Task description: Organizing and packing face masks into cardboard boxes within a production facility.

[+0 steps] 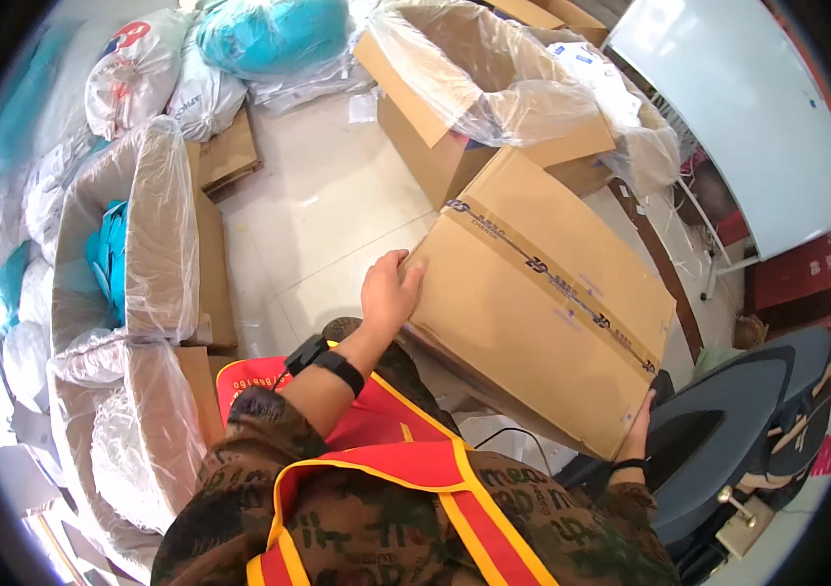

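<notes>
A large brown cardboard box (503,322), closed along its top by printed tape, is held tilted in front of me. My left hand (392,291) grips its left edge, thumb and fingers pressed against the cardboard. At the near right corner my right hand (638,430) holds the box's side; part of that hand is hidden by the box. A black strap sits on each wrist.
On the left stand plastic-lined open cartons (122,254), one with teal items (110,259). Another lined carton (493,78) is beyond the box. Stuffed sacks (137,73) line the far left. A whiteboard (738,107) and a dark padded seat (728,430) are on the right.
</notes>
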The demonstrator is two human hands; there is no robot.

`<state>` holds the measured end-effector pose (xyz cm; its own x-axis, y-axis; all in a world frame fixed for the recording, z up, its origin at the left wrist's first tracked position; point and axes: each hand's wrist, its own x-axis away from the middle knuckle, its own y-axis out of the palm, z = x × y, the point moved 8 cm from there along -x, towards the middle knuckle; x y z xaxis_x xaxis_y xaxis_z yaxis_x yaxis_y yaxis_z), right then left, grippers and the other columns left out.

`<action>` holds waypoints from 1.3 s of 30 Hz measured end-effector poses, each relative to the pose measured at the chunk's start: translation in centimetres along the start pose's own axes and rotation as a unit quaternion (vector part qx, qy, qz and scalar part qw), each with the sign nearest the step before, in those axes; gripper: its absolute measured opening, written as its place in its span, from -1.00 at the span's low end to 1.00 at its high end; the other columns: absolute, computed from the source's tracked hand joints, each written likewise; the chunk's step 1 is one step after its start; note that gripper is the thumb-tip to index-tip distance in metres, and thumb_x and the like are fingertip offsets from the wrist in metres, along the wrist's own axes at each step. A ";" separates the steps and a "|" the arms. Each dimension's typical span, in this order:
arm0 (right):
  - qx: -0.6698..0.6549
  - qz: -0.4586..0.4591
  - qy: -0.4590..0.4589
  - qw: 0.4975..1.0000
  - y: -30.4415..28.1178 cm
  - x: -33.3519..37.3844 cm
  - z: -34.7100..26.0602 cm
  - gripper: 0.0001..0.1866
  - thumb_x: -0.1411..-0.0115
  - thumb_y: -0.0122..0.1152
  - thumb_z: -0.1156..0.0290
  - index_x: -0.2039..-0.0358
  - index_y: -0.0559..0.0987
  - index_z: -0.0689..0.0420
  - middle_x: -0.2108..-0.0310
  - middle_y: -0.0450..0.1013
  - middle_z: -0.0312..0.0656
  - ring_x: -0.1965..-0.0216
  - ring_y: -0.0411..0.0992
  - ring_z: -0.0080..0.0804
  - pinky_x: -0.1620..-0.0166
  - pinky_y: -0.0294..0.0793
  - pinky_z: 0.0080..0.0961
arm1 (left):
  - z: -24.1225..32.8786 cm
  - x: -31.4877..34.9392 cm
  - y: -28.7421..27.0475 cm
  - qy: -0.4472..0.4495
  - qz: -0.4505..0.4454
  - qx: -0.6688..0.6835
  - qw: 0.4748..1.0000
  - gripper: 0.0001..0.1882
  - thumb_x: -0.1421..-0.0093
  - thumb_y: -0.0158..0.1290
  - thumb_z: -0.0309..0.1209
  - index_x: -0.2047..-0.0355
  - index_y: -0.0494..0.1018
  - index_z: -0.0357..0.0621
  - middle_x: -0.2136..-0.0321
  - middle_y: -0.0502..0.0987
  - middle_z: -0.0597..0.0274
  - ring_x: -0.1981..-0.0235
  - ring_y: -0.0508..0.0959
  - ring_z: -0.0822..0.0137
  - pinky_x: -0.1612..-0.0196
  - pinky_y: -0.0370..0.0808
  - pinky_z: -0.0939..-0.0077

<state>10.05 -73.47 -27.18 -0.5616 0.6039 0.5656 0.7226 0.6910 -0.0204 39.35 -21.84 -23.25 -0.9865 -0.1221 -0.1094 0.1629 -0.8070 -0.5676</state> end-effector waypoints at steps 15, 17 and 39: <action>-0.239 -0.054 -0.060 0.968 12.5 2.6 3.4 -0.36 -0.30 -0.24 -0.16 -0.15 0.32 0.10 -0.08 0.35 -0.11 -0.04 0.35 -0.22 -0.03 0.38 -0.33 | -3.4 -13.8 -3.2 -0.013 -0.074 -0.160 0.984 -0.44 -0.14 -0.08 0.13 0.37 0.56 -0.16 0.43 0.58 -0.06 0.31 0.57 -0.02 0.21 0.48 0.17; -0.243 -0.059 -0.042 0.967 13.1 1.2 4.4 -0.38 -0.31 -0.28 -0.14 -0.16 0.30 0.06 -0.09 0.34 -0.14 -0.03 0.36 -0.20 -0.03 0.42 -0.29 | -4.4 -13.9 -3.9 -0.005 -0.093 -0.186 0.978 -0.42 -0.15 -0.11 0.14 0.41 0.56 -0.18 0.43 0.57 -0.08 0.32 0.56 -0.04 0.22 0.47 0.15; -0.186 -0.360 0.019 0.914 37.6 -0.3 0.2 -0.40 -0.36 -0.33 -0.07 -0.18 0.27 0.11 -0.13 0.30 -0.20 -0.12 0.27 -0.32 -0.13 0.31 -0.34 | -10.3 -5.3 -9.4 -0.145 0.332 0.384 0.849 -0.36 -0.08 0.21 -0.39 -0.08 0.16 -0.32 0.00 0.35 0.01 -0.01 0.38 0.23 -0.05 0.35 0.38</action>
<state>37.28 -47.64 -28.35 -0.9364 0.0259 0.3499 0.2613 0.7168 0.6465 43.21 -7.66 -25.75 -0.6634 -0.7448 0.0720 0.7344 -0.6297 0.2532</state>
